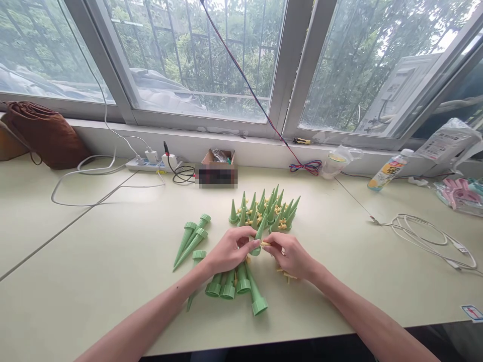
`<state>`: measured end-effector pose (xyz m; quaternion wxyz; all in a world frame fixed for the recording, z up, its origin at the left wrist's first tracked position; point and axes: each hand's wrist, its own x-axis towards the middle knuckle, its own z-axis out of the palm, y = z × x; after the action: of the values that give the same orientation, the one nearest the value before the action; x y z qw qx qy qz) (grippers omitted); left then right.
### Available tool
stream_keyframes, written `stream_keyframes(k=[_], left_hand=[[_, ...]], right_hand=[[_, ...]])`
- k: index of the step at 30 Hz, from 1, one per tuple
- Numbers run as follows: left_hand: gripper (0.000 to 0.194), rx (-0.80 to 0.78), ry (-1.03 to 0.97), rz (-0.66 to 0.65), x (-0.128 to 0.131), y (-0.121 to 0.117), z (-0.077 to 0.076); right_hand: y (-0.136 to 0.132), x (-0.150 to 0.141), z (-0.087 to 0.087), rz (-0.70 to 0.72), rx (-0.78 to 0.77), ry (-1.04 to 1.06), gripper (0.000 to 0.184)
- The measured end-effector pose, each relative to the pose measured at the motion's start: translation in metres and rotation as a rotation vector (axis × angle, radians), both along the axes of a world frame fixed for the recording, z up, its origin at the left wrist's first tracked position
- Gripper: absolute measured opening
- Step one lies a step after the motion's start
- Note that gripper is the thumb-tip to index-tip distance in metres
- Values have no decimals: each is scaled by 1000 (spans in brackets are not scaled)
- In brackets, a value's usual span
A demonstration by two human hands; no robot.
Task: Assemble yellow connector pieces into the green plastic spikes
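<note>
My left hand is closed around a green plastic watering spike, held with its point up and slightly tilted. In my right hand, thumb and fingers pinch a small yellow valve at the side of that spike; whether it sits in the spike cannot be seen. Behind both hands stands a cluster of green spikes with yellow valves, points up. Several spikes lie near my left wrist, partly under it, and more lie to the left. Loose yellow pieces show beneath my right hand.
Along the window side are a brown bag, a power strip with cables, a small cardboard box, a plastic cup and a drink bottle. A white cable lies coiled at the right. The table's front edge is close.
</note>
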<state>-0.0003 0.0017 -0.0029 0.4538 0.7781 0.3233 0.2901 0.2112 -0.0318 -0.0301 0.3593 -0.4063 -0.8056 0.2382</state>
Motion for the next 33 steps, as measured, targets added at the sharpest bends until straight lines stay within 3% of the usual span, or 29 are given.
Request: stream_keyframes(k=[5, 10, 16, 19, 23, 27, 33], left_hand=[[25, 9, -13, -2, 0, 0, -1], [21, 119, -30, -12, 0, 1, 1], [16, 203, -40, -75, -1, 1, 1], [15, 240, -61, -76, 0, 1, 0], [16, 228, -81, 5, 1, 2, -4], [22, 67, -123, 94, 2, 5, -8], [29, -91, -173, 88, 2, 5, -9]], right_hand=[[-1, -1, 4, 7, -60, 19, 27], [-3, -3, 8, 37, -178, 88, 36], [-3, -2, 13, 136, -644, 340, 41], [-1, -1, 12, 174, -777, 447, 42], [-1, -4, 9, 108, -662, 465, 41], [-4, -8, 9, -9, -353, 368, 31], [-6, -10, 7, -99, 10, 217, 21]])
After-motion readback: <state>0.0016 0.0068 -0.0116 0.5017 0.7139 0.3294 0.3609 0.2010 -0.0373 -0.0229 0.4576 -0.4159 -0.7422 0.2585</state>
